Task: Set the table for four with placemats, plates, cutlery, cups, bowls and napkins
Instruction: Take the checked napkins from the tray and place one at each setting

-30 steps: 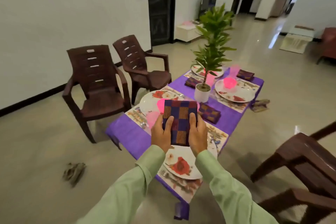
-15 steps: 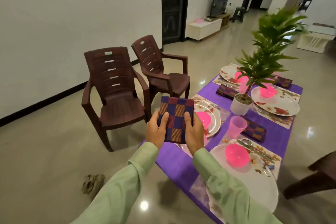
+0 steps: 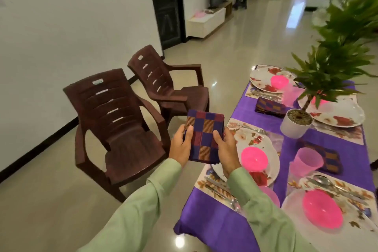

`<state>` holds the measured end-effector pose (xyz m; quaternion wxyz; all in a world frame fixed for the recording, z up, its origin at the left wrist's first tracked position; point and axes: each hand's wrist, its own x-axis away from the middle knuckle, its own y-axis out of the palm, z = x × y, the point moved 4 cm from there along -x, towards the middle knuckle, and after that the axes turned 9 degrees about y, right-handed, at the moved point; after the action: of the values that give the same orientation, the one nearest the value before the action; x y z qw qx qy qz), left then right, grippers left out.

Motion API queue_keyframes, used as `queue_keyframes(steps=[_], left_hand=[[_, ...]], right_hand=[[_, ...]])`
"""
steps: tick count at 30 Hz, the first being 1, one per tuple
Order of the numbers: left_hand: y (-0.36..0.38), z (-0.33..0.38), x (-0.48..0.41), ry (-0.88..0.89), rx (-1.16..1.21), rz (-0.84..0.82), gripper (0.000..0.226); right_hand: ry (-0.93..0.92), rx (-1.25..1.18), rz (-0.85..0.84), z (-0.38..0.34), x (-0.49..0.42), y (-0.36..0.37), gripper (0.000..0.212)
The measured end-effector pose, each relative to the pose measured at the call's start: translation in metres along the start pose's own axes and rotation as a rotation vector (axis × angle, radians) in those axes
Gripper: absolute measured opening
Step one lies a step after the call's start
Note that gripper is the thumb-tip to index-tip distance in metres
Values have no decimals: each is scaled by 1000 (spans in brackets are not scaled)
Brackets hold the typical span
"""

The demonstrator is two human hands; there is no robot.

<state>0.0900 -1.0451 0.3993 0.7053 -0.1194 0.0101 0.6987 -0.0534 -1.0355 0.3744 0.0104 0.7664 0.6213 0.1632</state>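
A folded checked napkin in purple, maroon and orange is held flat in the air between both hands, just left of the table edge. My left hand grips its left side, my right hand its right side, thumbs on top. Below and to the right lies a floral plate with a pink bowl on a floral placemat. A pink cup stands beside another folded napkin. A third napkin lies farther back.
The purple table carries three more plates with pink bowls, cutlery and a potted plant in the middle. Two brown plastic chairs stand on the left by the wall. A white cabinet stands far back.
The view has swung right and closer along the table's left side. Both hands still hold the napkin, now nearer the plate with the pink bowl.
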Motion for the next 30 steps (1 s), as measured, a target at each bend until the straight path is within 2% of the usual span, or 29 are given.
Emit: queue_keyframes(steps=[10,16,20,24,30], left_hand=[[41,-35,-123,33,52,-432,26],[69,-42,-160,73,136,-726,19],[83,-36,-158,140,168,-900,25],[97,-27,-127,214,191,-1056,21],[101,-19,-71,188,240,-1225,19]], right_hand=[[-6,-71,265,-22,-58,-17,23],[-75,-141,573,-26,-59,-10,22],[-132,-128,773,-24,-38,-5,23],[-160,-126,980,-12,3,-11,23],[-189,-183,1188,16,64,-6,28]])
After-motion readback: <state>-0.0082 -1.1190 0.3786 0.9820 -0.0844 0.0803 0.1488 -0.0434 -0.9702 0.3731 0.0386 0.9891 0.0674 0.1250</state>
